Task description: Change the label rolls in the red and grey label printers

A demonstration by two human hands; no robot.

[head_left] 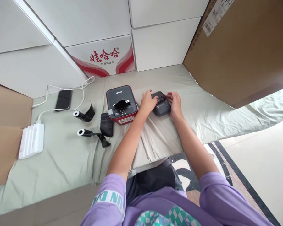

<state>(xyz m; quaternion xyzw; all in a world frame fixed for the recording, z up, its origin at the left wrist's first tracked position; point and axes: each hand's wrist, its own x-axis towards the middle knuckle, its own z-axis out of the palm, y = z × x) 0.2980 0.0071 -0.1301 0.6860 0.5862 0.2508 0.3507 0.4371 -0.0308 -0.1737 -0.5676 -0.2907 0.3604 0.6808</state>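
Observation:
A small dark grey device (162, 110) with rounded corners rests on the cloth in front of me, looking like a portable label printer. A shiny, crinkled black film strip (161, 99) lies across its top. My left hand (148, 101) is closed at the device's left side, with the thumb at the strip's left end. From the right, my right hand (175, 104) has its curled fingertips at the strip's other end, its palm beside the device. Left of my hands stands a red and black printer (121, 94), black film sticking out of its top slot.
Two black film rolls (78, 114) with white cores lie unrolled at left, near a black folded piece (106, 124). Beyond are a phone (63, 99) and a white power strip (32, 140) with cable. White cartons (165, 44) line the back; a brown carton (245, 53) stands right.

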